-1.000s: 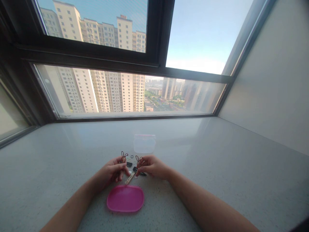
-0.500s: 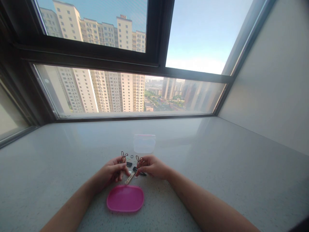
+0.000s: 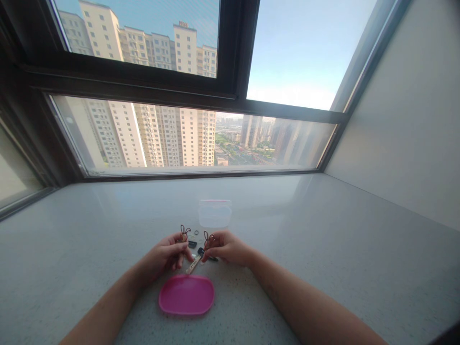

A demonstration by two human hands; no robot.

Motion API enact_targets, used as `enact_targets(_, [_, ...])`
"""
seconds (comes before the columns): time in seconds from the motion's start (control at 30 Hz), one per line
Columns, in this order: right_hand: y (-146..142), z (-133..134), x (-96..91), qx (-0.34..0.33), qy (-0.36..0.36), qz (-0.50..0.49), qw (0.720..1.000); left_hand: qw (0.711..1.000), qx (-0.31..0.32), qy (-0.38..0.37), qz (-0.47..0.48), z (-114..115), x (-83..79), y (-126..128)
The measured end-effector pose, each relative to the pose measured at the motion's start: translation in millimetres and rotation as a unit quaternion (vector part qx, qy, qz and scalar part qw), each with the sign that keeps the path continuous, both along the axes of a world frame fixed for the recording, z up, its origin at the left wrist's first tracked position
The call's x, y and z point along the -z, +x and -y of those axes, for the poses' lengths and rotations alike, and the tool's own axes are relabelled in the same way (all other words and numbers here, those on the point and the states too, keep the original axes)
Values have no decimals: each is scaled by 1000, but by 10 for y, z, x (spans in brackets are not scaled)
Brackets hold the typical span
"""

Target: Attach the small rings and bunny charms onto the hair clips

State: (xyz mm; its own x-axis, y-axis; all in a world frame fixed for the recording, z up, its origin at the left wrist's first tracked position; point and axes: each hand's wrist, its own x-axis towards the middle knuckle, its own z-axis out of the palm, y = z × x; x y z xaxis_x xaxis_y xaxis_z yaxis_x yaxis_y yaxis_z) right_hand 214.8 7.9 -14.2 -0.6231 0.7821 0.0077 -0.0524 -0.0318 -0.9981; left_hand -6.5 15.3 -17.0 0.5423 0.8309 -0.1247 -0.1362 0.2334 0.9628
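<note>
I see the left hand pinching one brown hair tie, the right hand a second tie, loops above the fingers; below them, a pink tray on the speckled ledge; beyond, past the window, a rooftop sign, unreadably small

Pink tray: smooth plastic by its look, softly glossy along the rim you face.
Clear pouch: thin, see-through plastic with a slick finish.
2 brown loop pieces, 1 in your left hand and 1 in your right hand: slim and cord-like; too small for you to tell cord from wire.
Beige clip: smooth, lightly shiny; you cannot tell metal from plastic.
Black clip: smooth, with a faint gloss.
Sill: hard, speckled, stone-like, polished enough to show you soft reflections.
Window frame: dark, smooth, satin.
Window glass: clear, smooth.
Side wall: smooth, mostly matt.
</note>
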Motion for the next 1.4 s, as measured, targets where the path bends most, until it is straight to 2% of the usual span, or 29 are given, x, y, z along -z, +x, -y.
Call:
enact_targets(1.13, [-1,20,-29,-12,2,1,1000,1000,1,-3,-2,18,-36,11])
enact_targets(1.4, [7,14,-10,-10,-1,7,1000,1000,5,12,-11,4,11,4])
